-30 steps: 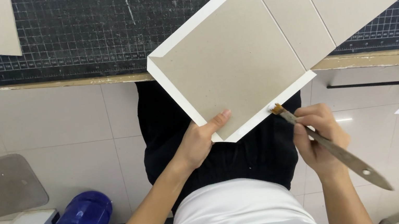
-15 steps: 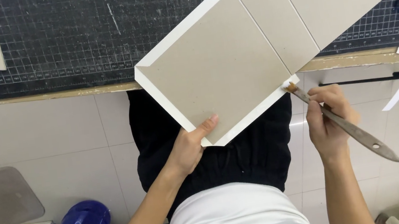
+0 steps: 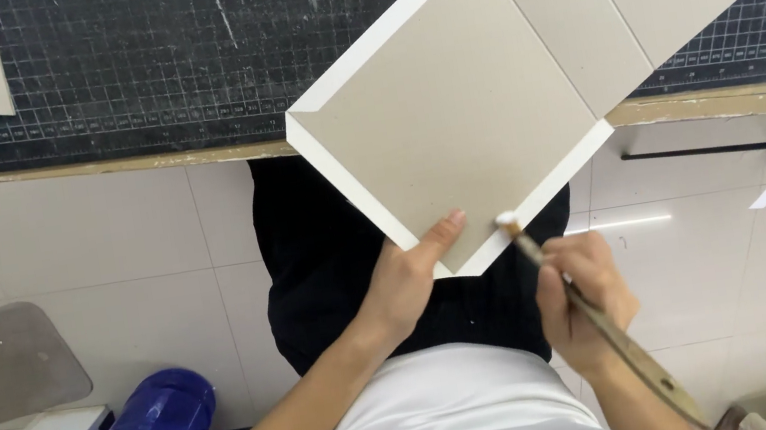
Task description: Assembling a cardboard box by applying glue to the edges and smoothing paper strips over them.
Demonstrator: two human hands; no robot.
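Here, left hand (image 3: 403,283) pinches grey white-edged board (image 3: 450,124); right hand's (image 3: 583,301) grip holds brush (image 3: 590,315), seemingly glue-tipped.

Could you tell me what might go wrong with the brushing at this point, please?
The grey board juts well past the table edge, steadied only by the left hand at its near corner, so it could tip or shift under the brush.

The bristles in the right hand sit right on the white border strip, close to the left thumb; whatever the brush carries could smear onto the grey face or the thumb.
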